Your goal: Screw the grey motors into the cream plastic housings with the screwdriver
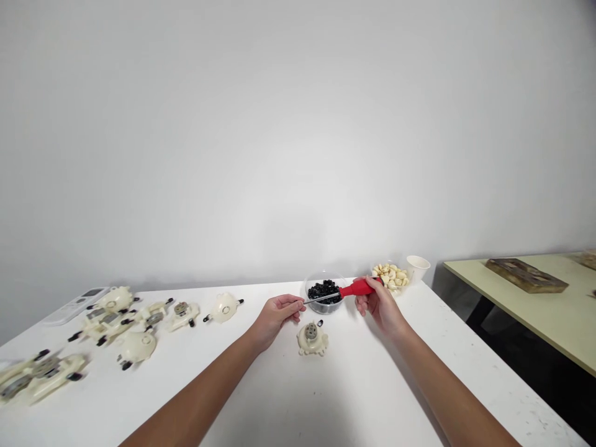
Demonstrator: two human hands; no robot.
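A red-handled screwdriver (357, 287) is held level above the table, its thin metal shaft pointing left. My right hand (379, 305) is closed round the red handle. The fingers of my left hand (278, 315) are pinched at the shaft's tip; any small part between them is too small to make out. Behind the shaft stands a clear round bowl (309, 288) of small black parts (325, 290). Just in front of the bowl, a cream plastic piece (312, 339) with a grey round centre lies on the white table (279, 397), touched by neither hand.
Several cream pieces with black tips (136, 346) lie at the left, near a white device (78, 306). At the back right are cream-coloured small parts (390, 275) and a white cup (417, 268). A second table (549, 316) holds a brown block (526, 275).
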